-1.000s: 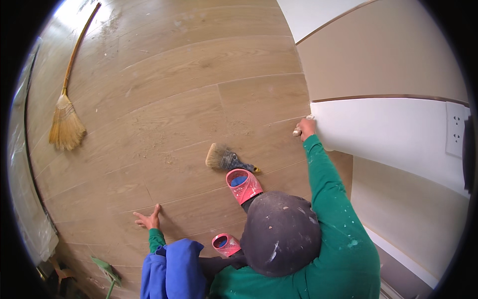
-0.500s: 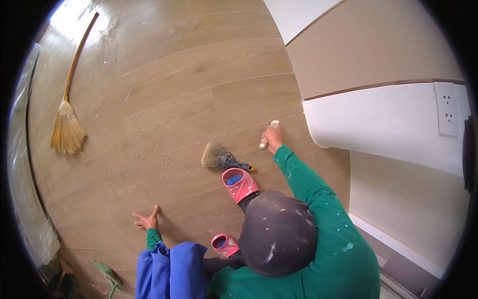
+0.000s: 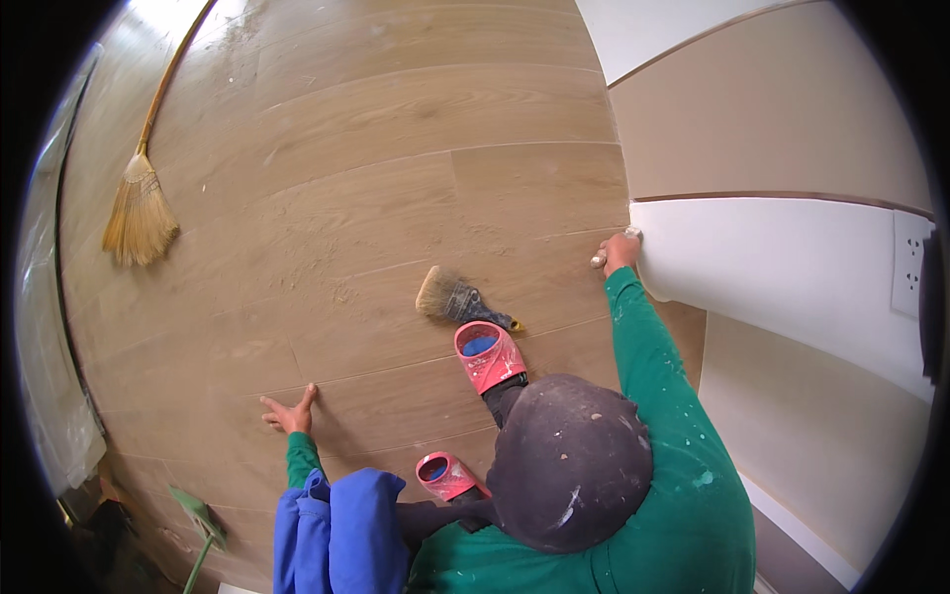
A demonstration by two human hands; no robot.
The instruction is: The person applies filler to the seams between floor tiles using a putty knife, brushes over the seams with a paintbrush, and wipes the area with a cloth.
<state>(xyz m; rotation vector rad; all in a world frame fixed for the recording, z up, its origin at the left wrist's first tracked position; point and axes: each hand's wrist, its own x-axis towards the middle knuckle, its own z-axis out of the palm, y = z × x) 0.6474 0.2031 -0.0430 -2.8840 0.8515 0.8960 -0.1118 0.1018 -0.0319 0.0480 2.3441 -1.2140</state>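
My right hand (image 3: 621,252) is closed round a short whitish object (image 3: 599,259) that pokes out at both ends of the fist; its kind is unclear. One end meets the foot of the white wall panel (image 3: 752,233), or comes very close to it. My left hand (image 3: 290,411) is empty, low at the wooden floor (image 3: 346,198) with thumb and fingers spread; I cannot tell whether it presses on it. Between the hands, a wide paintbrush (image 3: 460,297) with pale bristles and a dark handle lies on the floor, its handle end beside a pink shoe (image 3: 492,358).
A straw broom (image 3: 142,213) lies far left, beside plastic sheeting (image 3: 54,396) along the edge. A green long-handled tool (image 3: 203,520) is at the lower left. Dust streaks the floor. A dark, paint-flecked, cap-like shape (image 3: 569,465) covers the lower middle. A socket plate (image 3: 910,262) sits at right.
My right hand has moved right with the whitish object, from above the floor to the foot of the wall panel. My left hand stays spread in nearly the same place. The view has shifted slightly.
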